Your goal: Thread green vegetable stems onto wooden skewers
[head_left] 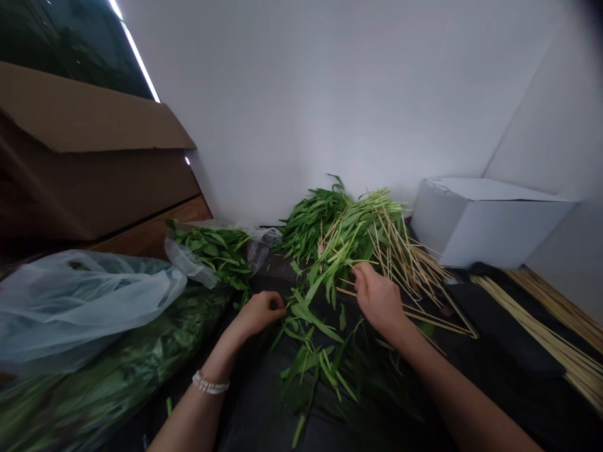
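My right hand [378, 298] is closed in a pinch on a leafy green stem [362, 262], at the near edge of a heap of long-leaved greens [346, 235]. To its left, my left hand [262, 312] has its fingers curled together by some loose leaves [306, 317]. Whatever its fingertips may hold is too small to make out. Cut stems and leaves [325, 370] lie scattered on the dark surface between my forearms. Thin wooden sticks [400, 245] are spread over and beside the heap's right side.
At left stand an open cardboard box [94, 182], a clear plastic bag [85, 301], bagged greens [155, 345] and another open bag of greens [217, 251]. At right are a white box [499, 220], a black flat object [504, 326] and long sticks [532, 323]. A white wall [306, 94] closes the back.
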Motion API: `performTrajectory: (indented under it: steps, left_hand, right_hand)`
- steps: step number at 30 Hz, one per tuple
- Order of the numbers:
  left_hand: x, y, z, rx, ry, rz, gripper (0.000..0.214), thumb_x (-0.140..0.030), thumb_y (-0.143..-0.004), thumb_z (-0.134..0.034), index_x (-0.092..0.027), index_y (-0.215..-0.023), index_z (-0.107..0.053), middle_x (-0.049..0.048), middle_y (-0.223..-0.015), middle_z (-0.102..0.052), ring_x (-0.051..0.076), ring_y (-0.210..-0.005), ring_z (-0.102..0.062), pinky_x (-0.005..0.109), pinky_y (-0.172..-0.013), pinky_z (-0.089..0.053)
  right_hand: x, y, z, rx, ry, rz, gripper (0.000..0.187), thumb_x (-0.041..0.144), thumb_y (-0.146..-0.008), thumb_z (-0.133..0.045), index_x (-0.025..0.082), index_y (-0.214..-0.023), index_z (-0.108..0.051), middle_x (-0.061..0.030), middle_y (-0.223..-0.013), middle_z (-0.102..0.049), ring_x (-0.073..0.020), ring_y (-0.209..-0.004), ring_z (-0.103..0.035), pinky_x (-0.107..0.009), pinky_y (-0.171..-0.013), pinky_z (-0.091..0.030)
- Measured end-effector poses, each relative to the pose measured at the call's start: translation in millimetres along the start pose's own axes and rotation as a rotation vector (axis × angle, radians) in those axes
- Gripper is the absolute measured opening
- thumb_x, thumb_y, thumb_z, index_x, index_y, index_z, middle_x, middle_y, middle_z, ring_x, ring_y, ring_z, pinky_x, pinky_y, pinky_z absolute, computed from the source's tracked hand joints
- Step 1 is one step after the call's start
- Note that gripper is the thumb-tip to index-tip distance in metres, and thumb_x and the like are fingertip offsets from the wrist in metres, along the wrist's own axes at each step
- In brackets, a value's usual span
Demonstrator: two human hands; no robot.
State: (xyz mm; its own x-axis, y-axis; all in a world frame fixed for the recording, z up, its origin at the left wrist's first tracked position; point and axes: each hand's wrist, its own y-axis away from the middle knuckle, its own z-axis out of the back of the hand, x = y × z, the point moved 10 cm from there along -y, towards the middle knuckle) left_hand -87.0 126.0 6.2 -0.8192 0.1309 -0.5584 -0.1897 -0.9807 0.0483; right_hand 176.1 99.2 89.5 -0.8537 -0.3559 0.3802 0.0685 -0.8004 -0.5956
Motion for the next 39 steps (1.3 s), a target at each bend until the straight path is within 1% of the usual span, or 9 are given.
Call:
performTrajectory:
  steps: [5,10,18,20,22,25,28,33,39]
  left_hand:
    - [-7,0,21.1,-0.109,0.457,-0.014,0.026,-0.04,-0.064,-0.072,-0.016,-0.07,-0.063,-0.0004,-0.063,-0.062,0.012,-0.058,-0.053,0.023,-0.057,-0.04]
    - [-17,3,19.9,-0.107,0.848,0.028,0.042,-0.04,-0.061,-0.08,-0.015,-0.093,-0.07,0.0021,-0.073,-0.067,0.01,-0.058,-0.054,0.021,-0.057,-0.042]
    - [-17,3,16.6,-0.168,0.995,0.037,0.039,-0.049,-0.068,-0.076,-0.013,-0.083,-0.074,-0.0009,-0.055,-0.059,0.007,-0.05,-0.049,0.017,-0.049,-0.037]
    - [-19,3,17.9,-0.165,1.07,0.013,0.039,-0.045,-0.066,-0.078,-0.013,-0.087,-0.074,0.001,-0.062,-0.064,0.008,-0.055,-0.054,0.018,-0.056,-0.043]
    - [-20,3,21.1,-0.178,1.141,-0.001,0.041,-0.04,-0.064,-0.081,-0.014,-0.095,-0.074,0.0048,-0.079,-0.07,0.011,-0.068,-0.062,0.022,-0.068,-0.049]
    - [-15,5,32.1,-0.276,1.17,-0.02,0.043,-0.033,-0.059,-0.085,-0.016,-0.096,-0.073,0.0074,-0.095,-0.072,0.016,-0.084,-0.066,0.026,-0.08,-0.05]
    - [-10,7,39.0,-0.357,1.12,-0.007,0.039,-0.037,-0.059,-0.085,-0.015,-0.09,-0.073,0.0064,-0.092,-0.072,0.014,-0.077,-0.065,0.024,-0.074,-0.051]
    - [-20,8,36.6,-0.31,0.898,-0.005,0.054,-0.044,-0.065,-0.078,-0.014,-0.109,-0.07,0.0058,-0.082,-0.073,0.009,-0.058,-0.056,0.021,-0.056,-0.045]
    - [-32,9,28.3,-0.255,0.822,-0.039,0.041,-0.044,-0.067,-0.076,-0.014,-0.096,-0.074,0.005,-0.076,-0.072,0.011,-0.057,-0.056,0.023,-0.057,-0.045]
  right_hand:
    - [10,2,-2,0.028,-0.038,0.057,0.025,0.029,-0.098,-0.033,0.021,-0.091,-0.055,-0.0004,-0.069,-0.064,-0.0157,-0.06,-0.061,-0.026,-0.057,-0.029]
    - [31,9,-10,0.091,-0.109,0.204,0.026,0.027,-0.099,-0.031,0.02,-0.088,-0.054,-0.0001,-0.071,-0.063,-0.0139,-0.061,-0.06,-0.025,-0.06,-0.031]
    - [49,21,-28,0.185,-0.121,0.289,0.025,0.025,-0.099,-0.033,0.02,-0.089,-0.055,-0.0008,-0.076,-0.064,-0.0144,-0.067,-0.06,-0.026,-0.061,-0.03]
    - [51,23,-32,0.215,-0.119,0.302,0.025,0.025,-0.099,-0.032,0.02,-0.09,-0.055,-0.0006,-0.076,-0.064,-0.0143,-0.067,-0.06,-0.026,-0.061,-0.03]
    - [53,25,-35,0.247,-0.12,0.309,0.025,0.025,-0.099,-0.032,0.02,-0.09,-0.055,-0.0003,-0.076,-0.064,-0.014,-0.066,-0.059,-0.026,-0.061,-0.03]
    - [55,26,-38,0.281,-0.129,0.32,0.026,0.026,-0.099,-0.031,0.021,-0.09,-0.055,-0.0004,-0.076,-0.064,-0.0141,-0.067,-0.059,-0.026,-0.061,-0.031]
    - [58,28,-40,0.304,-0.145,0.332,0.027,0.027,-0.1,-0.03,0.02,-0.091,-0.055,-0.0017,-0.078,-0.065,-0.0147,-0.071,-0.06,-0.025,-0.063,-0.033]
    - [59,28,-42,0.323,-0.139,0.327,0.026,0.025,-0.099,-0.031,0.02,-0.092,-0.055,-0.003,-0.08,-0.066,-0.0156,-0.075,-0.061,-0.025,-0.065,-0.034]
    - [57,29,-46,0.339,-0.088,0.308,0.026,0.026,-0.1,-0.031,0.02,-0.09,-0.054,-0.002,-0.077,-0.064,-0.0154,-0.071,-0.06,-0.025,-0.062,-0.032]
